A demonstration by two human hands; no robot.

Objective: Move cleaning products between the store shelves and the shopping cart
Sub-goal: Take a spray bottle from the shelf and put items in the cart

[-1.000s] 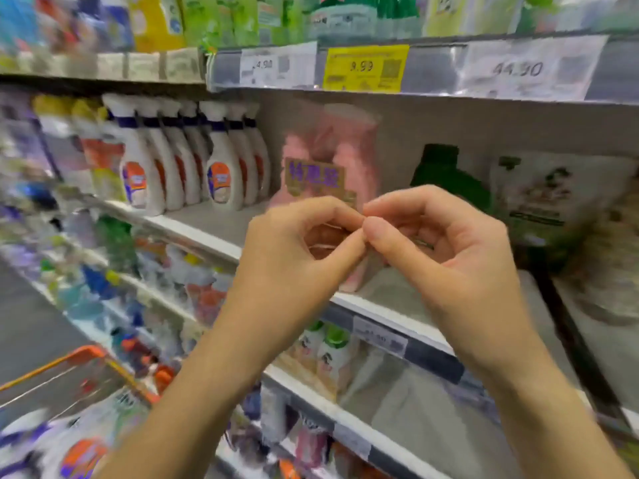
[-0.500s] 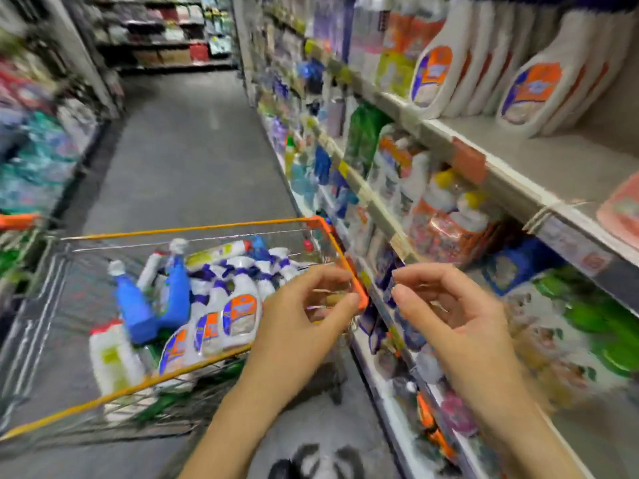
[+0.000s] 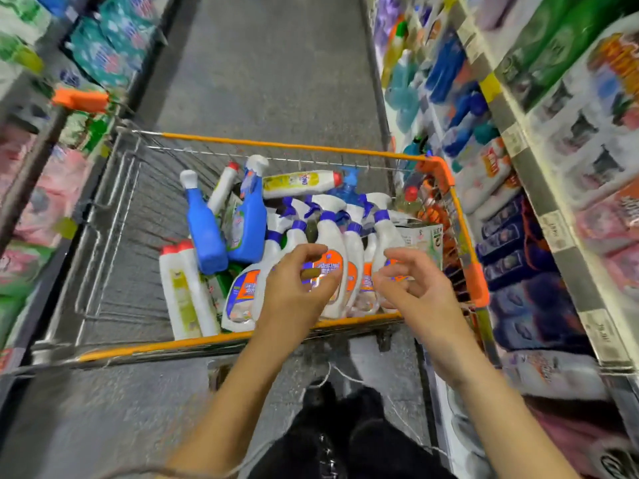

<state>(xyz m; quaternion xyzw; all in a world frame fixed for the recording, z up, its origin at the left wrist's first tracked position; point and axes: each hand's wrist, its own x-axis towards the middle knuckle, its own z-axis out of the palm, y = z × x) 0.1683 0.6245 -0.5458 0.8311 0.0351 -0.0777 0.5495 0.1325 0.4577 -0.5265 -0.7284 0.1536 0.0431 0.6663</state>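
Grey speckled floor (image 3: 269, 81) runs up the aisle between stocked shelves (image 3: 553, 140), whose contents are blurred into streaks of colour. 1 second ago the view faced a shelf, with both hands pinched together in front of it. Now it has swung down onto the shopping cart (image 3: 276, 145), a steel wire basket with an orange plastic rim, and the hands have parted above its near edge. I read that as the shelf step being over and a pick from the cart coming next. The products sit inside the cart as smooth, hard plastic. 2 blue bottles (image 3: 204, 233) lean together on the left, and 2 white red-capped bottles (image 3: 179, 288) lie beside them. A row of white trigger sprays (image 3: 330, 236) with blue collars and orange labels stands against the near wall, and a printed carton (image 3: 425, 240) is wedged at the right end. The left hand (image 3: 294, 292) hovers over the sprays with thumb and fingers pinching a small olive thing (image 3: 311, 273) too blurred to identify. The right hand (image 3: 415, 288) hangs beside it with loosely curled fingers, holding nothing, and neither hand touches a bottle.
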